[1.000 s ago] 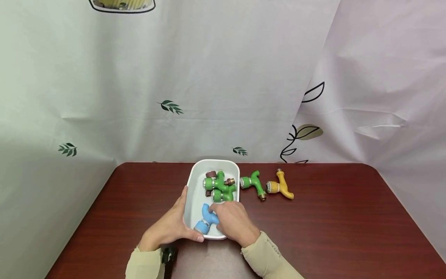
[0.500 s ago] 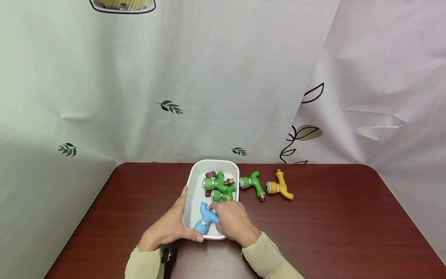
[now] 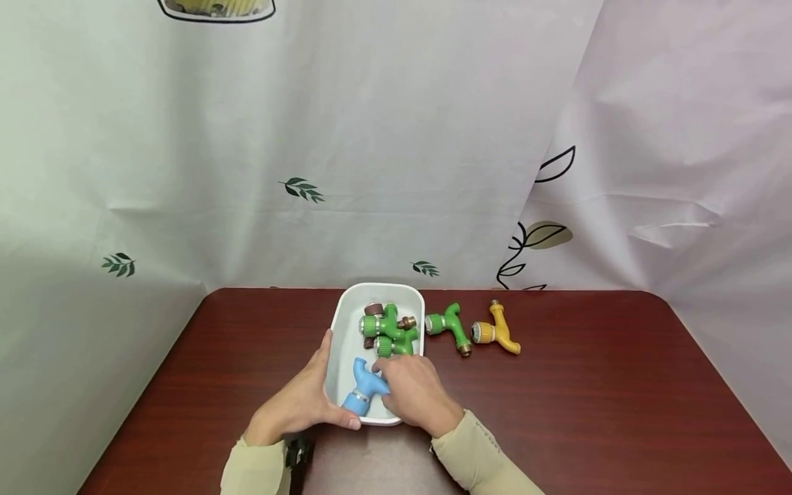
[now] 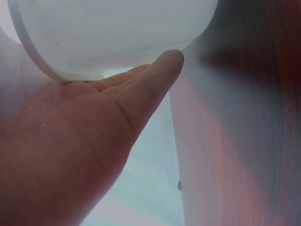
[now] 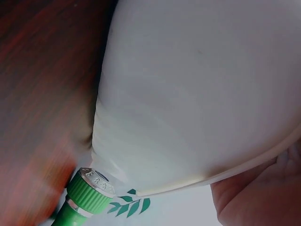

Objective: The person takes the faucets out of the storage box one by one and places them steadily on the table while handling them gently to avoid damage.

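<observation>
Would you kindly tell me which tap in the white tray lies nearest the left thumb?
It is the only blue tap, at the near end of the white tray, held by the right hand; two green taps lie farther up it.

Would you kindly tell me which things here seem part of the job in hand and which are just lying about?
Seemingly in the job:
White tray, touched by the left hand
Blue tap, held by the right hand
Two green taps inside the tray

Apparently just lying about:
Loose green tap, on the table
Yellow tap, farther right
</observation>
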